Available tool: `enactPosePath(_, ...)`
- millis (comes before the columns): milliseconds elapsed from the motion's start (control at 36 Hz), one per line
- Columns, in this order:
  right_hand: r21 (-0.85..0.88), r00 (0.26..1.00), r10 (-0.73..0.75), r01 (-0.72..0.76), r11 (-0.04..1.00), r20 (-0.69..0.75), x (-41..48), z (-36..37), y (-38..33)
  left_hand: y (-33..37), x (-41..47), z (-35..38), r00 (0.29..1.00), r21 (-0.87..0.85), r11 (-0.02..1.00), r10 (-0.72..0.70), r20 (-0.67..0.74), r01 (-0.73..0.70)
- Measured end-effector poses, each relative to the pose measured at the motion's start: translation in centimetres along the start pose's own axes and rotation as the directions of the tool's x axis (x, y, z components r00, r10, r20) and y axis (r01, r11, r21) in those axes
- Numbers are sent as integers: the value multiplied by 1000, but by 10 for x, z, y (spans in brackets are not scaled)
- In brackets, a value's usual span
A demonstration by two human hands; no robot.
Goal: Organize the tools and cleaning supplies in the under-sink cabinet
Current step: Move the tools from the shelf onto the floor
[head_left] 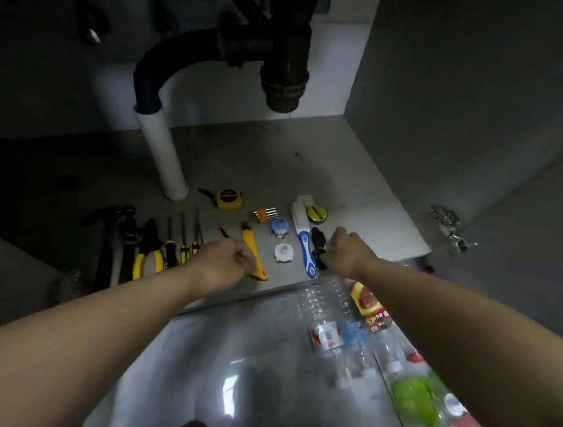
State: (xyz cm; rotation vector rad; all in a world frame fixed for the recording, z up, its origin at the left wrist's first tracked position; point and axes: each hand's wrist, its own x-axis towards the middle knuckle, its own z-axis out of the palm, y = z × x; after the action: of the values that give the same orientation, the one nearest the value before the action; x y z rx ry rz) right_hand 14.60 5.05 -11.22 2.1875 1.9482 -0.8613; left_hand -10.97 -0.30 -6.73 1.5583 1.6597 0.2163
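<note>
Bottles [330,315] up front, then the action at the cabinet floor's [355,184] front edge
The right hand's [348,248] fingers grip a black lump [317,242]; yellow knife [250,241] lies front-to-back at the left hand's [226,262] curled fingers, grip unclear.

cabinet floor [276,161] | left: hammer [106,238], pliers [148,252], screwdrivers [183,241] | middle: tape measure [230,198], yellow utility knife [254,251] | right: blue-white brush [304,243]

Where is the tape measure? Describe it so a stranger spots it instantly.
Start at the white pipe meeting the cabinet floor. Just right of its foot lies the tape measure: the only boxy yellow case, with a black strap.
</note>
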Motion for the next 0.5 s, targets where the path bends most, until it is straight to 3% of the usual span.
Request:
enactPosePath(167,53,991,130,-129,990,-9,37,33,-1,0,23,31,1000,-202,979,31,5,-29)
enactPosePath(278,264,965,207,-160,951,-159,22,38,-1,10,23,47,999,-348,937,24,31,-12)
enactPosePath(361,489,977,-2,108,866,-213,-6,31,-6,23,20,58,998,-562,825,-37,56,62)
enactPosePath(417,608,968,-231,243,756,-99,-26,22,-12,30,17,62,992,-733,673,-23,121,105)
enactPosePath(500,706,918,-390,229,670,73,-35,8,-13,32,15,66,993,-851,514,-21,114,109)
